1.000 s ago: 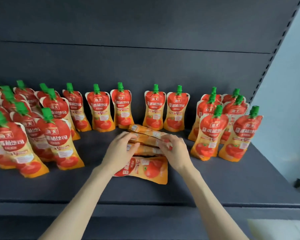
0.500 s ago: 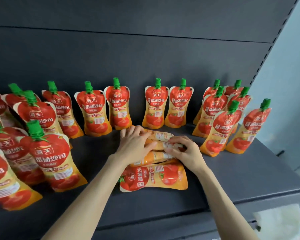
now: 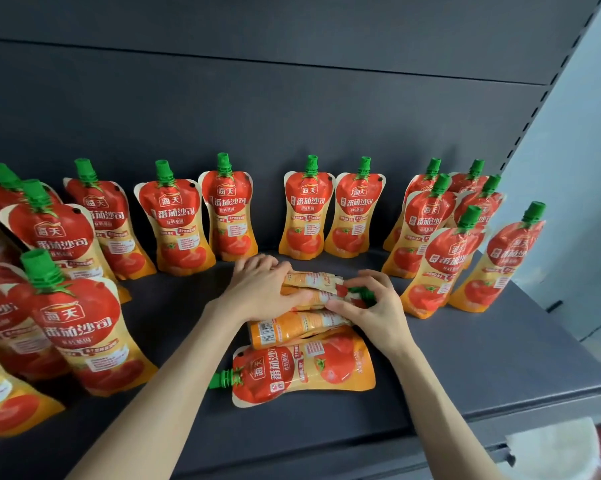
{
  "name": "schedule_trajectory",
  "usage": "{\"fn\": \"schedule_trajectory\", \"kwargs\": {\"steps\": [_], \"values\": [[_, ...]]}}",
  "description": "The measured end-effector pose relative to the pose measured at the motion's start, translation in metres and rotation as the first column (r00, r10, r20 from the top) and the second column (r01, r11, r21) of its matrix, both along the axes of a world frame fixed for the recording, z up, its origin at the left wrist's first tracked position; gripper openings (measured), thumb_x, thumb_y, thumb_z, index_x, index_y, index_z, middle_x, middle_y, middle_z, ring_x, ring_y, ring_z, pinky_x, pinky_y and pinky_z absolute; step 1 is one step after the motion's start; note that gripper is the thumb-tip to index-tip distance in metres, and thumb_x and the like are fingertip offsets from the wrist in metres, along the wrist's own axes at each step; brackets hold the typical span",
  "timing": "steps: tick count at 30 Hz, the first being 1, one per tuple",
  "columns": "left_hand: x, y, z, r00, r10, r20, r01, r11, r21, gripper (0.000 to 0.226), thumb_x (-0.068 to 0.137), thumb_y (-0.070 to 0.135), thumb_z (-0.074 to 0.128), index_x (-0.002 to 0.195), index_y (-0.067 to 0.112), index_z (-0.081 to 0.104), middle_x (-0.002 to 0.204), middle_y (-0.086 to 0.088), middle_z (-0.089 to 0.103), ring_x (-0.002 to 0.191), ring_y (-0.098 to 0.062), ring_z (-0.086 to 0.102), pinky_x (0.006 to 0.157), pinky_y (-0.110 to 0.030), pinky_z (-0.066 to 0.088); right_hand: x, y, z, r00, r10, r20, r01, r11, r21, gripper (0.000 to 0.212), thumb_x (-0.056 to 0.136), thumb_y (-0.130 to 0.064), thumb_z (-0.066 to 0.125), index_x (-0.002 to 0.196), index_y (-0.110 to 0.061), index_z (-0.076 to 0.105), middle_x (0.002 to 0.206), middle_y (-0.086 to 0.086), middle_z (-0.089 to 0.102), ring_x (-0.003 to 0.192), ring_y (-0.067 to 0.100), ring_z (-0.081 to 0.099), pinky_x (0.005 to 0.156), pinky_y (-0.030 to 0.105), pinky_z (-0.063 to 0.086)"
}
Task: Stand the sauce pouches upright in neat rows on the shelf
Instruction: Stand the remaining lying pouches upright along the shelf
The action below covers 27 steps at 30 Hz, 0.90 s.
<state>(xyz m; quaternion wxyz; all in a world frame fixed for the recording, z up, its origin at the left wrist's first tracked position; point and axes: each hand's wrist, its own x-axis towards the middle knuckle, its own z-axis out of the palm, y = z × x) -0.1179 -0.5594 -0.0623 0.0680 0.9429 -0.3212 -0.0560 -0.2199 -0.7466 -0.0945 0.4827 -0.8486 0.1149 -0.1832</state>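
Note:
Several red-and-orange sauce pouches with green caps lie flat in a small pile at the middle of the dark shelf. The nearest flat pouch points its cap to the left. An orange-backed pouch lies behind it. My left hand grips the bottom end of an upper lying pouch. My right hand pinches that pouch's green-capped end. Many more pouches stand upright: a back row, a cluster on the right and a crowded group on the left.
The shelf's dark back panel rises right behind the back row. Its front edge runs low across the view. A perforated upright and a pale wall border the right side. A gap shows in the back row beside the two middle pouches.
The view has shifted closer to the shelf. Both hands stay on the pile; my right hand's fingers have curled round the capped end of the upper pouch.

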Motion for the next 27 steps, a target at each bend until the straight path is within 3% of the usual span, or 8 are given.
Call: {"fn": "schedule_trajectory", "kwargs": {"steps": [2, 5, 8, 12, 15, 19, 22, 27], "values": [[0.005, 0.0, 0.006, 0.998, 0.006, -0.065, -0.003, 0.999, 0.04, 0.061, 0.083, 0.071, 0.033, 0.126, 0.029, 0.04, 0.133, -0.002, 0.049, 0.126, -0.026, 0.037, 0.104, -0.043, 0.019, 0.0, 0.001, 0.0, 1.0, -0.018, -0.015, 0.018, 1.0, 0.015, 0.048, 0.059, -0.046, 0.083, 0.098, -0.026, 0.063, 0.114, -0.005, 0.053, 0.102, 0.006, 0.054, 0.078, 0.013, 0.042], [0.012, 0.002, 0.011, 0.99, 0.051, -0.129, -0.048, 0.999, 0.023, 0.063, 0.081, 0.074, 0.035, 0.125, 0.03, 0.043, 0.128, -0.001, 0.054, 0.124, -0.025, 0.037, 0.102, -0.042, 0.019, 0.0, 0.002, 0.002, 0.999, -0.04, -0.02, 0.041, 0.998, 0.05, 0.059, 0.051, -0.055, 0.08, 0.099, -0.028, 0.061, 0.109, -0.004, 0.057, 0.098, 0.008, 0.057, 0.076, 0.017, 0.046], [0.015, 0.004, 0.008, 0.985, 0.102, -0.142, -0.109, 0.993, -0.038, 0.079, 0.073, 0.083, 0.035, 0.131, 0.03, 0.044, 0.134, 0.0, 0.048, 0.129, -0.024, 0.032, 0.106, -0.043, 0.017, 0.001, 0.002, 0.006, 0.999, -0.031, -0.01, 0.032, 0.994, 0.102, 0.059, 0.05, -0.05, 0.083, 0.101, -0.029, 0.062, 0.113, -0.005, 0.052, 0.101, 0.007, 0.055, 0.078, 0.016, 0.045], [0.017, 0.008, 0.007, 0.985, 0.107, -0.135, -0.119, 0.989, -0.083, 0.086, 0.065, 0.086, 0.034, 0.126, 0.027, 0.051, 0.131, -0.002, 0.047, 0.129, -0.024, 0.033, 0.109, -0.041, 0.014, 0.004, 0.003, 0.014, 0.999, 0.0, 0.048, -0.004, 0.997, 0.08, 0.056, 0.055, -0.036, 0.087, 0.104, -0.026, 0.063, 0.116, -0.007, 0.046, 0.104, -0.003, 0.048, 0.075, 0.005, 0.042], [0.022, 0.015, 0.007, 0.973, 0.096, -0.21, -0.121, 0.987, -0.109, 0.088, 0.056, 0.088, 0.035, 0.118, 0.029, 0.054, 0.12, -0.002, 0.047, 0.121, -0.025, 0.04, 0.106, -0.042, 0.027, 0.006, 0.006, 0.023, 0.989, 0.033, 0.143, -0.046, 0.995, 0.087, 0.055, 0.05, -0.037, 0.085, 0.099, -0.022, 0.066, 0.117, -0.009, 0.046, 0.108, -0.005, 0.047, 0.078, 0.004, 0.044], [0.019, 0.021, 0.008, 0.968, 0.064, -0.244, -0.141, 0.939, -0.314, 0.058, 0.068, 0.074, 0.056, 0.1, 0.026, 0.048, 0.106, 0.005, 0.053, 0.101, -0.015, 0.054, 0.089, -0.04, 0.047, 0.012, 0.014, 0.034, 0.971, 0.045, 0.236, -0.089, 0.98, 0.178, 0.056, 0.05, -0.033, 0.086, 0.101, -0.024, 0.066, 0.127, -0.01, 0.044, 0.118, 0.002, 0.048, 0.087, 0.017, 0.05], [0.014, 0.024, 0.007, 0.972, 0.056, -0.227, -0.153, 0.886, -0.437, 0.056, 0.065, 0.076, 0.057, 0.092, 0.029, 0.044, 0.099, 0.009, 0.059, 0.095, -0.013, 0.058, 0.089, -0.044, 0.047, 0.017, 0.02, 0.04, 0.967, 0.083, 0.242, -0.147, 0.955, 0.259, 0.073, 0.058, -0.023, 0.087, 0.121, -0.032, 0.052, 0.13, -0.005, 0.05, 0.118, 0.01, 0.054, 0.093, 0.031, 0.052], [0.008, 0.029, -0.003, 0.971, 0.094, -0.22, -0.211, 0.769, -0.603, 0.059, 0.058, 0.083, 0.055, 0.09, 0.035, 0.042, 0.1, 0.01, 0.061, 0.099, -0.014, 0.058, 0.092, -0.05, 0.046, 0.022, 0.028, 0.053, 0.964, 0.141, 0.225, -0.218, 0.902, 0.374, 0.087, 0.071, 0.001, 0.077, 0.14, -0.026, 0.032, 0.115, -0.007, 0.062, 0.103, 0.006, 0.064, 0.081, 0.026, 0.056]]}}
